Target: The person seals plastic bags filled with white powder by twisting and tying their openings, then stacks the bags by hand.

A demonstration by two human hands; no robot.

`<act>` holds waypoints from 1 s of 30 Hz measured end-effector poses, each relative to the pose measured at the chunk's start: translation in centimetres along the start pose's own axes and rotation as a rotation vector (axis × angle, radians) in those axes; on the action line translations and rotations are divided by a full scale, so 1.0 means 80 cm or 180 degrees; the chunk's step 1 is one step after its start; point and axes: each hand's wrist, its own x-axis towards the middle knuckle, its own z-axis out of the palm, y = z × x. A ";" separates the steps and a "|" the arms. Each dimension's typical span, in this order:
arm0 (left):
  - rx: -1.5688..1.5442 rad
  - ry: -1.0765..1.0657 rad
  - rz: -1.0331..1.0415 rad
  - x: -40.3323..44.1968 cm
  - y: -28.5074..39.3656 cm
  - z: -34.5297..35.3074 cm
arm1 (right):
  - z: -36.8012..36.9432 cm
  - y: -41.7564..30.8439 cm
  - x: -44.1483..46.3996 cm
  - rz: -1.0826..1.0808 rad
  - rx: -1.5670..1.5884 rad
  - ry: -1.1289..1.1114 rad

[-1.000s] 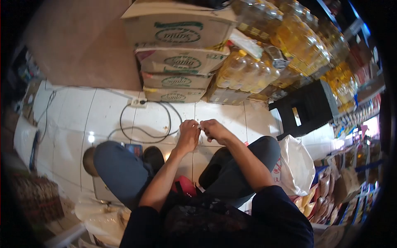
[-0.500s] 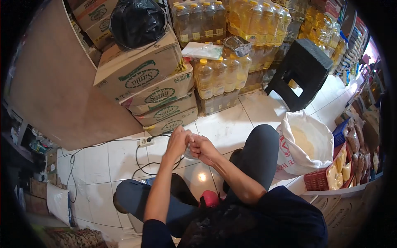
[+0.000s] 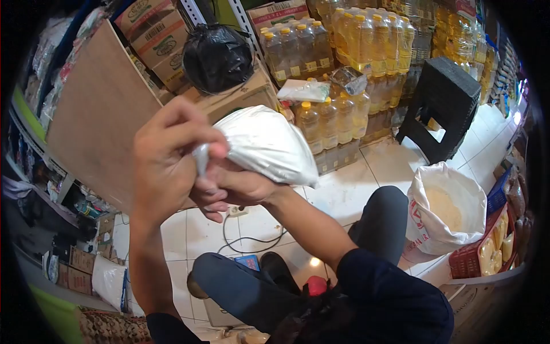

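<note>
A full white plastic bag (image 3: 266,143) is held up in front of the stacked cartons, tilted toward the right. My right hand (image 3: 235,184) is closed round its gathered neck, with the bag resting above the wrist. At the left of the neck, my left hand (image 3: 172,155) pinches the twisted end of the plastic; its fingers are bent and slightly blurred.
An open white sack (image 3: 444,212) of pale grains stands at the right, beside a red basket (image 3: 467,262). Behind are a black stool (image 3: 444,106), oil bottles (image 3: 375,46) and a black bag (image 3: 217,57). A cable (image 3: 258,238) lies on the floor.
Both hands have risen from low between the knees toward the camera, with the white bag now plainly visible. The view has shifted, bringing more of the shelves and the grain sack into sight.
</note>
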 end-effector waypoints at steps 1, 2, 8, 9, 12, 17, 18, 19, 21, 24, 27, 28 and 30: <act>-0.0208 0.0097 -0.0122 -0.007 0.005 -0.007 | 0.013 -0.010 0.010 0.0090 -0.0594 0.0202; -0.0425 0.0194 -0.0250 -0.018 0.009 -0.011 | 0.015 -0.013 0.014 0.0244 -0.0939 0.0221; -0.0894 0.0392 -0.0648 -0.070 -0.011 -0.018 | 0.036 -0.038 0.016 0.0152 -0.4894 0.0431; -0.0763 0.0370 -0.0551 -0.073 -0.014 -0.019 | 0.038 -0.041 0.019 -0.0023 -0.5220 0.0284; -0.0399 0.0322 -0.0303 -0.072 -0.015 -0.017 | 0.026 -0.029 0.016 -0.0140 -0.5735 0.0464; -0.0177 0.0234 -0.0317 -0.059 0.000 -0.015 | 0.027 -0.039 0.007 0.0411 -0.6337 0.0555; -0.0171 0.0191 -0.0169 -0.055 0.005 -0.015 | 0.023 -0.037 -0.002 0.0819 -0.6612 0.0570; -0.0165 0.0145 -0.0022 -0.052 0.010 -0.014 | 0.020 -0.039 -0.007 0.0531 -0.5883 0.0690; -0.0148 0.0087 0.0227 -0.049 0.019 -0.016 | 0.020 -0.046 -0.010 0.0020 -0.4400 0.0889; -0.0106 0.0119 0.0442 -0.054 0.025 -0.018 | 0.027 -0.056 0.007 0.0193 -0.4006 0.0711; -0.0060 0.0271 0.0475 -0.068 0.025 -0.017 | 0.025 -0.068 0.014 0.0359 -0.4322 0.0222; -0.0065 0.0340 0.0494 -0.073 0.026 -0.015 | 0.023 -0.072 0.015 0.0389 -0.4577 0.0004; -0.0007 0.0497 0.0565 -0.079 0.030 -0.013 | 0.019 -0.079 0.021 0.0340 -0.5220 -0.0523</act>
